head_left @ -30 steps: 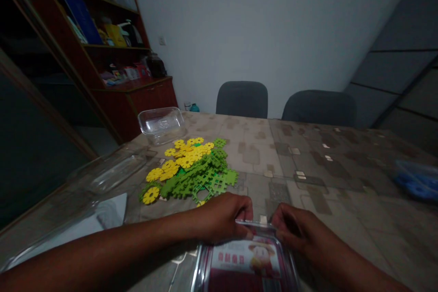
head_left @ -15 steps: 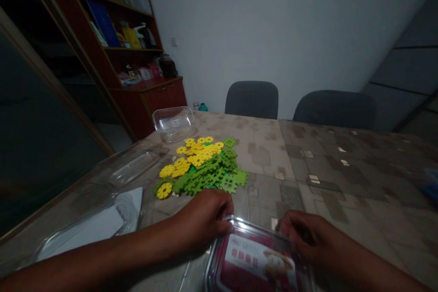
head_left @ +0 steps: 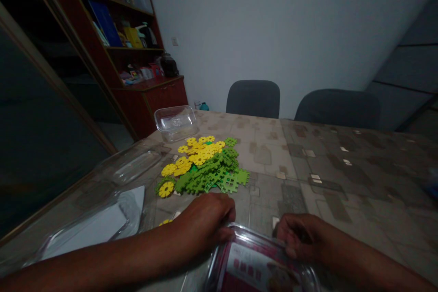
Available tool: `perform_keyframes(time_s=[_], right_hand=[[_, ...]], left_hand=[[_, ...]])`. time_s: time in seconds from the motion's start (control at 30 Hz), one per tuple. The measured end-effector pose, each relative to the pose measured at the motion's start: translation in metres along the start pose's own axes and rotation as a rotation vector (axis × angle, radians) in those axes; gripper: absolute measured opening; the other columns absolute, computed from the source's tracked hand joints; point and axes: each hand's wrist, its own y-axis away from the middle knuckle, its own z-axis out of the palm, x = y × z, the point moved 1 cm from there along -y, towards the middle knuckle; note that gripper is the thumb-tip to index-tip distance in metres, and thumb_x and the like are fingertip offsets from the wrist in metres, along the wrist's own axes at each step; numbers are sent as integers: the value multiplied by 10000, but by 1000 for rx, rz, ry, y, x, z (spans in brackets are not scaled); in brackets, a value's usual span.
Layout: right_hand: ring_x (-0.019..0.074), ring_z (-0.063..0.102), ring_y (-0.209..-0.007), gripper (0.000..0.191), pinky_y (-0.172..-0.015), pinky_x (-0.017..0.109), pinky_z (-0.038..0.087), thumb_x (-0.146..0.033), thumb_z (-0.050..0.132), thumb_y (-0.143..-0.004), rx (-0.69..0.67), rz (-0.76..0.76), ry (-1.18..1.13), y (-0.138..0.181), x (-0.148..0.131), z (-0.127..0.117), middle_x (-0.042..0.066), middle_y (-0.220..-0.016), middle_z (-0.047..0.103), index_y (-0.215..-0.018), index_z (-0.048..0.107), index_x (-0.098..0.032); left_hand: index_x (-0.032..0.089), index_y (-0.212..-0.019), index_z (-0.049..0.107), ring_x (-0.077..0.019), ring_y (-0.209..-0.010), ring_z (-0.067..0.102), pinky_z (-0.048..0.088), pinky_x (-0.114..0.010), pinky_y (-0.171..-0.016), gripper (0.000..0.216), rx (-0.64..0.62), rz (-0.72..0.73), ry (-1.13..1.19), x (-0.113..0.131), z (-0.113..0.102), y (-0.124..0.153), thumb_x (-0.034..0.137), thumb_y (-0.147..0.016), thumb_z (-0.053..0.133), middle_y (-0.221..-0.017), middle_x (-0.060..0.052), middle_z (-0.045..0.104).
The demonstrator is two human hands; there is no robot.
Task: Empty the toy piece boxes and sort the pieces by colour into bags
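Observation:
A clear plastic box (head_left: 255, 267) with a printed maroon-and-white label lies at the near edge of the view, its lower part cut off by the frame. My left hand (head_left: 215, 216) is closed on the box's far left corner, thumb at the rim. On the right side, my right hand (head_left: 303, 237) has its fingers curled and pinches the rim. Beyond them is a heap of plastic pieces: green lattice-like pieces (head_left: 214, 175) and yellow flower-shaped discs (head_left: 200, 157). Another yellow disc (head_left: 166, 222) shows partly behind my left forearm.
An open clear plastic tub (head_left: 176, 123) stands at the table's far left. Nearer lie a clear plastic lid (head_left: 137, 166) and a clear tray with white card (head_left: 99, 226). Two grey chairs (head_left: 253, 98) stand behind the patterned table (head_left: 267, 146), and a red shelf cabinet (head_left: 164, 96) stands back left.
The box has dropped slightly lower in the view, with both hands still at its rim. A yellow disc now shows beside my left forearm. The camera has shifted a little.

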Motion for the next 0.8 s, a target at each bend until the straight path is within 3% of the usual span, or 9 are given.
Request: perform_keyframes(time_s=[0.13, 0.23, 0.57, 0.8], right_hand=[[148, 399, -681, 236, -606, 280, 298, -403, 649, -746, -17, 36, -6, 2, -7, 2, -29, -721, 486, -782, 530, -202], [152, 405, -672, 225, -609, 287, 320, -407, 624, -759, 17, 13, 0, 1, -5, 5, -27, -716, 486, -767, 510, -214], [141, 415, -646, 123, -570, 265, 311, -272, 583, -738, 67, -52, 71, -2, -5, 10, -35, -692, 485, -744, 470, -225], [122, 417, -620, 95, -544, 244, 292, -150, 542, -756, 14, -53, 43, -8, -7, 13, -51, -675, 494, -820, 596, -195]], left_hand=[[186, -781, 580, -136, -637, 501, 321, -222, -534, 150, -139, -165, 281, -5, 1, -5, 185, -694, 702, -701, 45, 556], [188, -770, 558, -131, -608, 478, 320, -217, -502, 159, -177, -225, 347, -5, -1, -7, 194, -684, 691, -668, 54, 530], [212, -693, 474, -139, -600, 471, 285, -246, -500, 196, -198, -34, -11, 18, -13, -11, 129, -684, 652, -655, 48, 520], [210, -719, 482, -159, -646, 510, 279, -261, -527, 170, -166, 113, -168, 27, -14, -9, 166, -735, 646, -731, 4, 594]])
